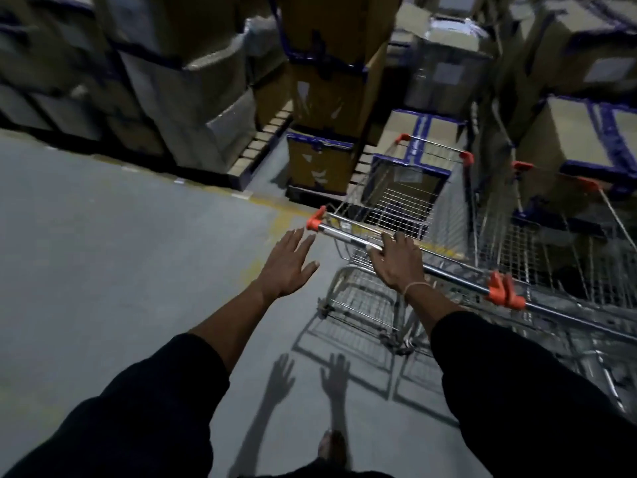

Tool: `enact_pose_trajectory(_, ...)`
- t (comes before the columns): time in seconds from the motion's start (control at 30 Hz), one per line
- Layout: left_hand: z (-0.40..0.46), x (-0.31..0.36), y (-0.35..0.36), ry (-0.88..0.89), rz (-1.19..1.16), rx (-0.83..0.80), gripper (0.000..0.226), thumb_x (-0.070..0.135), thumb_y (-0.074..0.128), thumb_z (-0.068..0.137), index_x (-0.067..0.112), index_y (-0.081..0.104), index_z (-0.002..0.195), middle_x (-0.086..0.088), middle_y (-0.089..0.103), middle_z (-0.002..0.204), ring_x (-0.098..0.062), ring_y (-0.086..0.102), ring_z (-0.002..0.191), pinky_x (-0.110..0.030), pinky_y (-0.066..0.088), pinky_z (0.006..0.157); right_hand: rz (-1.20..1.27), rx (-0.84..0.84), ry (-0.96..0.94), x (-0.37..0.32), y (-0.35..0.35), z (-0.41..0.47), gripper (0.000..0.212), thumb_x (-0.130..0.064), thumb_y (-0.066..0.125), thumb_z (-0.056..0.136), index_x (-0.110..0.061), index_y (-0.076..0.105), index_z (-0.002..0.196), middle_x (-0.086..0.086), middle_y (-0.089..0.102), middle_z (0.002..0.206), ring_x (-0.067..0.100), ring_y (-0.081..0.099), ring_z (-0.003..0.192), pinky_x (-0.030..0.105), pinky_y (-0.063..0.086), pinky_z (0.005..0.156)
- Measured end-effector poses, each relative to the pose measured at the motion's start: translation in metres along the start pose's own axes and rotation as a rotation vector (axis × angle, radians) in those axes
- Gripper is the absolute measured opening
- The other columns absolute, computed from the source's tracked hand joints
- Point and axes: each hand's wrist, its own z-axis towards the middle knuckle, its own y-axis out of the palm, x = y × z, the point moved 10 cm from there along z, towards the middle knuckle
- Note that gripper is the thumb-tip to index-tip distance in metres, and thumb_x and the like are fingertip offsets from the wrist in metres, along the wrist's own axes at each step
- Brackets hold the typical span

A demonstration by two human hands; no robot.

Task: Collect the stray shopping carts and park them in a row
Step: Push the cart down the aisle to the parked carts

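No text can be read — labels on the boxes [331,94] are blurred.

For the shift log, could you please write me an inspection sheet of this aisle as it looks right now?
Surface: grey concrete floor with a worn yellow line; hand and cart shadows fall on it.
Job's things: near cart, basket empty, steel handle bar with orange end caps; second cart right beside it.
Clutter: nothing seen loose on the floor.
Grips: left hand open, fingers spread, short of the bar; right hand grips the bar.
Cables: nothing seen.
Surroundings: stacked cardboard boxes with blue tape, some on wooden pallets; dim light, edges blurred.
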Motion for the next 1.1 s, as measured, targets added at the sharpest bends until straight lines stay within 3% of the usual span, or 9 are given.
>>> enact_pose_trajectory(0.13, -0.062, -0.046, -0.017, -0.144, -0.042, 0.059, 0.071, 0.049, 0.043, 0.107, 0.019, 0.016, 0.165, -0.013, 0.003, 0.173, -0.035, 0.003, 0.159, -0.052, 0.011, 0.127, -0.03, -0.022, -0.172, -0.07, 0.015, -0.012, 0.077, -0.069, 0.028, 0.092, -0.018, 0.049, 0.146, 0.019, 0.046, 0.148, 0.039, 0.042, 0.136, 0.056, 0.032, 0.114)
enact_pose_trajectory(0.23, -0.109, -0.076, -0.022, -0.229, -0.054, 0.067, 0.071, 0.051, 0.04, 0.107, 0.018, 0.015, 0.165, -0.014, 0.002, 0.172, -0.035, 0.001, 0.159, -0.052, 0.011, 0.127, -0.039, -0.067, -0.25, -0.108, 0.031, -0.028, 0.086, -0.073, 0.024, 0.093, -0.019, 0.041, 0.157, 0.02, 0.034, 0.162, 0.039, 0.027, 0.151, 0.06, 0.017, 0.124)
enact_pose_trajectory(0.4, -0.224, -0.13, -0.025, -0.383, -0.079, 0.107, 0.077, 0.059, 0.029, 0.102, 0.019, 0.012, 0.166, -0.013, 0.0, 0.173, -0.035, 0.0, 0.159, -0.054, 0.012, 0.127, -0.025, -0.15, -0.419, -0.197, 0.057, -0.079, 0.081, -0.069, 0.039, 0.102, -0.024, 0.022, 0.167, 0.014, 0.01, 0.174, 0.033, 0.003, 0.161, 0.054, -0.002, 0.128)
enact_pose_trajectory(0.47, -0.278, -0.148, -0.024, -0.445, -0.097, 0.126, 0.078, 0.063, 0.028, 0.103, 0.02, 0.011, 0.166, -0.012, -0.002, 0.173, -0.034, -0.001, 0.159, -0.053, 0.012, 0.127, -0.023, -0.178, -0.486, -0.234, 0.07, -0.105, 0.085, -0.073, 0.035, 0.1, -0.025, 0.019, 0.167, 0.011, 0.007, 0.175, 0.031, 0.0, 0.161, 0.054, -0.003, 0.128)
enact_pose_trajectory(0.57, -0.369, -0.172, -0.02, -0.547, -0.14, 0.155, 0.089, 0.072, 0.011, 0.092, 0.022, 0.01, 0.166, -0.01, -0.004, 0.173, -0.033, -0.003, 0.159, -0.051, 0.009, 0.127, -0.027, -0.22, -0.592, -0.296, 0.09, -0.157, 0.089, -0.078, 0.032, 0.096, -0.027, 0.016, 0.168, 0.01, 0.004, 0.175, 0.03, -0.002, 0.161, 0.055, -0.003, 0.128)
enact_pose_trajectory(0.67, -0.464, -0.197, -0.012, -0.66, -0.171, 0.19, 0.089, 0.073, 0.01, 0.091, 0.024, 0.008, 0.166, -0.008, -0.005, 0.173, -0.031, -0.005, 0.16, -0.052, 0.01, 0.127, -0.033, -0.265, -0.698, -0.36, 0.108, -0.213, 0.088, -0.077, 0.036, 0.098, -0.028, 0.014, 0.168, 0.009, 0.001, 0.175, 0.03, -0.005, 0.161, 0.054, -0.006, 0.128)
enact_pose_trajectory(0.9, -0.693, -0.229, -0.003, -0.956, -0.18, 0.288, 0.085, 0.07, 0.018, 0.095, 0.024, 0.007, 0.166, -0.007, -0.01, 0.172, -0.028, -0.008, 0.159, -0.049, 0.005, 0.127, -0.001, -0.337, -0.972, -0.513, 0.147, -0.353, 0.11, -0.091, 0.012, 0.078, -0.027, 0.017, 0.167, 0.01, 0.005, 0.175, 0.03, -0.002, 0.161, 0.054, -0.007, 0.128)
enact_pose_trajectory(1.1, -0.863, -0.246, 0.009, -1.229, -0.174, 0.349, 0.093, 0.073, 0.005, 0.086, 0.025, 0.004, 0.166, -0.006, -0.012, 0.172, -0.026, -0.01, 0.159, -0.046, 0.003, 0.127, 0.03, -0.42, -1.201, -0.633, 0.181, -0.467, 0.111, -0.092, 0.009, 0.077, -0.027, 0.02, 0.167, 0.01, 0.006, 0.175, 0.029, -0.002, 0.161, 0.054, -0.007, 0.128)
